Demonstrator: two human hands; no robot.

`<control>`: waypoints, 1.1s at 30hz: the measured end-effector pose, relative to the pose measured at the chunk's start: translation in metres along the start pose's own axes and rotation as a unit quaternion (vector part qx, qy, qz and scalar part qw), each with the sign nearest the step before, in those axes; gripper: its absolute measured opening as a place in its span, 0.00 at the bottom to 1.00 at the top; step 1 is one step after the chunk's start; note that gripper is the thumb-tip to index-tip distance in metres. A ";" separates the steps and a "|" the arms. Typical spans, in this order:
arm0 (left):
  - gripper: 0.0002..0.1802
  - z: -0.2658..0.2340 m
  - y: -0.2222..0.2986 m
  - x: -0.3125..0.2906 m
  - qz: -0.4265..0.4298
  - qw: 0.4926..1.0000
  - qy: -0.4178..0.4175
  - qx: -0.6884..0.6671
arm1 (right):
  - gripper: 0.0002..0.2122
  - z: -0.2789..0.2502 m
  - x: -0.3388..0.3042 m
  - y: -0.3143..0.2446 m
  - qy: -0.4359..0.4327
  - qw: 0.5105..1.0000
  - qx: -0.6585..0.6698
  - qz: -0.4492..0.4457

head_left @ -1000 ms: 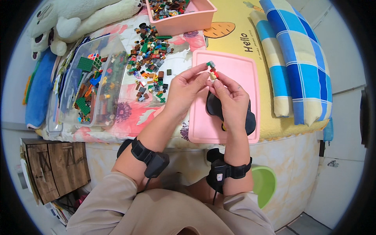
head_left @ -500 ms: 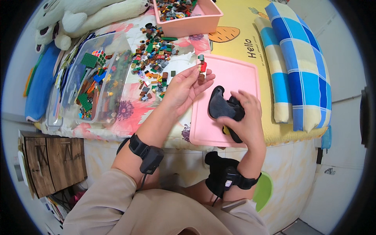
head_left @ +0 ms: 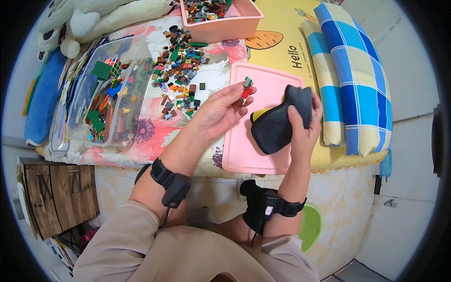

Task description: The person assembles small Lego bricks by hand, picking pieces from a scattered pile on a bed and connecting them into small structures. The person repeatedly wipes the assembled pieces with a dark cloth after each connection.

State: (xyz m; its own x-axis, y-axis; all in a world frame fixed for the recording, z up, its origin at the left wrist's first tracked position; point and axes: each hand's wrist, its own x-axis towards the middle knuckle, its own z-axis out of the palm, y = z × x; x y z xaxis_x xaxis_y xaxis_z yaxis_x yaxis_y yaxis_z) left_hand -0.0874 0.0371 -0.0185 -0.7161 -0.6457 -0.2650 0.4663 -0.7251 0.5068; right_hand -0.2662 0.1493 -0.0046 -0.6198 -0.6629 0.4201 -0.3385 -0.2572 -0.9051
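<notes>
My left hand (head_left: 221, 109) pinches a small toy-brick figure (head_left: 246, 90) with a green top, a red middle and a brown lower end. My right hand (head_left: 305, 120) grips a soft, curved black cloth piece (head_left: 275, 127), thumb on its near face and fingers behind. Some yellow shows along its left edge; what kind of thing it is I cannot tell. The cloth piece is held above a pink plastic lid (head_left: 237, 157) lying on the bed. Left of my left hand, many loose building bricks (head_left: 181, 66) are scattered on the flowered sheet.
A pink bin (head_left: 223, 30) full of bricks stands at the back. On the left are a clear divided box (head_left: 112, 141) with bricks and a puzzle cube (head_left: 114, 66), and a white plush toy (head_left: 87, 21). Checked cushions (head_left: 359, 84) lie at right; a green tub (head_left: 310, 225) stands below.
My right hand has closed on the black cloth piece, lifted it and spread it out. My left hand keeps the brick figure, now tilted and slightly lower.
</notes>
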 end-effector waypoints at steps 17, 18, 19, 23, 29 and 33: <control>0.16 0.009 -0.007 -0.003 0.029 0.998 0.018 0.045 | 0.15 0.017 -0.005 -0.013 -0.044 0.986 0.140 0.077; 0.15 0.012 -0.009 -0.004 0.049 0.996 0.036 0.071 | 0.12 0.020 -0.006 -0.013 -0.086 0.991 0.092 0.051; 0.15 0.014 -0.010 -0.005 0.068 0.992 0.053 0.097 | 0.07 0.025 -0.008 -0.013 -0.099 0.994 0.055 0.014; 0.13 0.020 -0.015 -0.009 0.154 0.962 0.039 0.220 | 0.06 0.039 -0.008 -0.009 -0.103 0.991 -0.030 -0.079; 0.14 0.025 -0.021 -0.016 0.067 0.966 0.003 0.251 | 0.06 0.041 -0.004 0.000 0.018 0.999 -0.028 0.018; 0.13 0.025 -0.019 -0.016 0.069 0.952 -0.023 0.296 | 0.07 0.042 -0.005 0.001 0.065 0.997 -0.045 0.008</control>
State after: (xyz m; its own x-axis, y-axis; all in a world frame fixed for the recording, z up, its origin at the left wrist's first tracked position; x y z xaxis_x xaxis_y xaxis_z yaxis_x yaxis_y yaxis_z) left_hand -0.0981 0.0671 -0.0031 -0.6984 -0.7032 -0.1333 0.1917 -0.3632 0.9118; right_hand -0.2337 0.1225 -0.0101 -0.7104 -0.5677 0.4161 -0.3868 -0.1790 -0.9046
